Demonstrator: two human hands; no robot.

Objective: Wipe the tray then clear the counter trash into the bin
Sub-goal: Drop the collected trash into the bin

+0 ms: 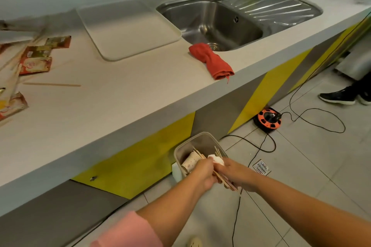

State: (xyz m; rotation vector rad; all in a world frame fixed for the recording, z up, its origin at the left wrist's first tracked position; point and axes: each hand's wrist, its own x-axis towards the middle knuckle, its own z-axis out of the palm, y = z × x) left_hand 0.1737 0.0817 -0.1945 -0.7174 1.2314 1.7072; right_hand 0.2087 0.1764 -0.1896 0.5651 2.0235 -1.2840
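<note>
Both hands meet over the small beige plastic bin (181,151) on the tiled floor: the left hand (204,174) and right hand (234,174) are closed together around a bundle of thin wooden sticks (226,183) and a crumpled white tissue (216,160). Above, on the long white counter (120,96), the pale rectangular tray (126,28) lies beside the steel sink (216,24), a red cloth (212,60) at the edge, and printed wrappers (36,60) wait at the left.

glossy steel sink (210,20), matt plastic tray (128,30), red cloth (212,60).
</note>
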